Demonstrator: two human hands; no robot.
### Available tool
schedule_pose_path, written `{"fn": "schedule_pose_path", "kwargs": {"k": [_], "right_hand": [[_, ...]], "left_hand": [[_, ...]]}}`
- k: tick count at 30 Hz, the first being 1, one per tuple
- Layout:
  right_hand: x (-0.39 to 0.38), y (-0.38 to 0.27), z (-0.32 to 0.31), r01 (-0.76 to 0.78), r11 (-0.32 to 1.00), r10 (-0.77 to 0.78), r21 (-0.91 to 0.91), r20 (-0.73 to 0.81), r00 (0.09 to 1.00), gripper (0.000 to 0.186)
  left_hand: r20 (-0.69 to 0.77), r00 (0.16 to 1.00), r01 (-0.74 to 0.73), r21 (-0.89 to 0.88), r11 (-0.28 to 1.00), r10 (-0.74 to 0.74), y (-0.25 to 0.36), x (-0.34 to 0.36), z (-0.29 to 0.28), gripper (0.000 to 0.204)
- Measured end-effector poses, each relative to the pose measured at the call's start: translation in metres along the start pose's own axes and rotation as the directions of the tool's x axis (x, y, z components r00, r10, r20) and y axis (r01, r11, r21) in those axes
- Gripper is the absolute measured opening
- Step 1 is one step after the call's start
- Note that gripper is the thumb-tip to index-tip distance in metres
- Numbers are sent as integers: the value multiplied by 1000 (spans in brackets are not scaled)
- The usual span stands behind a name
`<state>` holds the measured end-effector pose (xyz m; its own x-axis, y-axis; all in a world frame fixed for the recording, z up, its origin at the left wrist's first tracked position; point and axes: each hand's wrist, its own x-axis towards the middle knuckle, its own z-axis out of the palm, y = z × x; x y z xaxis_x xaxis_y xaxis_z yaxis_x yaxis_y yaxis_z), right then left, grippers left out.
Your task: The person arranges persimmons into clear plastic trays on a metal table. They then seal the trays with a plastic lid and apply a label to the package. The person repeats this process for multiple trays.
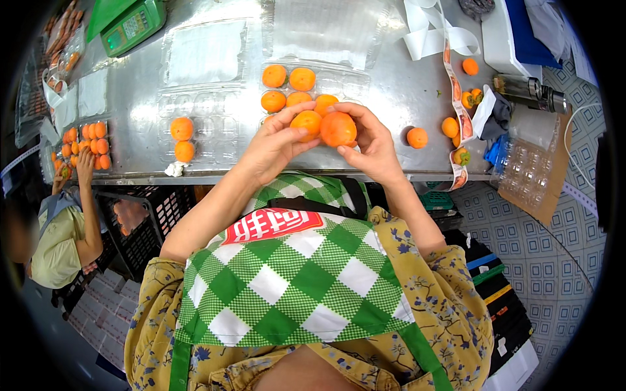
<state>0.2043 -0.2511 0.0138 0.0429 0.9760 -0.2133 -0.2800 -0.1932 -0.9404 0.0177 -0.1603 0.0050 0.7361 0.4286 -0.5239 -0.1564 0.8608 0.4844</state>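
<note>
My left hand (268, 148) is closed on an orange persimmon (305, 123), thumb and fingers round its side. My right hand (377, 151) grips a second persimmon (338, 130), which is against or very close to the first. Both are held over the near part of a clear plastic tray (352, 83), where several persimmons (302, 79) sit in the moulded cups. The hands and fruit hide part of this tray. To the left, another clear tray (222, 124) has a short column of persimmons (182, 129) along its left side.
Loose persimmons (417, 137) lie at the right beside a strip of labels (456, 98). A bottle (528, 91) stands near the right edge. A green scale (134, 29) is at the far left. A co-worker's hand (85, 166) touches a filled tray (102, 130).
</note>
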Motion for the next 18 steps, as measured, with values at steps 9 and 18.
{"fn": "schedule_pose_path", "kwargs": {"k": [9,18], "right_hand": [[0,-2,0,-10,1000,10,-5,4,1000,57],[1,6,2,23,1000,-23,5,-18,1000,57]], "left_hand": [[-6,999,-32,78,996,33,-1,1,2,44],[-47,996,-80,-6,997,79,7,-18,-27,37]]}}
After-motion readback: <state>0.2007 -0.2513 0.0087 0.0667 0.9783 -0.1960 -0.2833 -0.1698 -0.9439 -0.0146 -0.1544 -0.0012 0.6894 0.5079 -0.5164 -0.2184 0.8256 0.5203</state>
